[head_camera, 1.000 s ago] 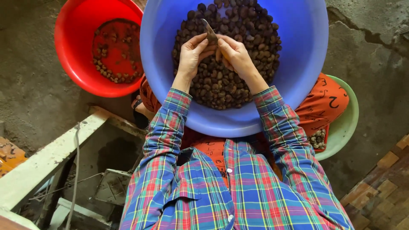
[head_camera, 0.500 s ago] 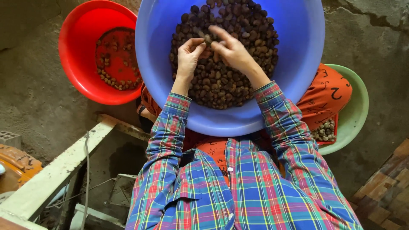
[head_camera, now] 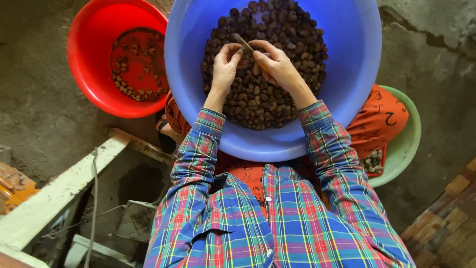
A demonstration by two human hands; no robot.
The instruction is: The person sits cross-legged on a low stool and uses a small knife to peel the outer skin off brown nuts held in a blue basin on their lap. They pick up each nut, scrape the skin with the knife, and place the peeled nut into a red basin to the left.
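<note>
Pinching one small, hard brown nut between our left hand and right hand fingers, closed tight; it looks light, slippery, best gripped sideways.

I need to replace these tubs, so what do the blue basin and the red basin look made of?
The blue basin looks like moulded plastic: even colour, thin rolled rim, soft sheen on its wall. The red basin looks the same, glossy and smooth, with a dusty, stained bottom under a few nuts. Neither shows dents or metal glare, though the exact plastic cannot be told.
</note>
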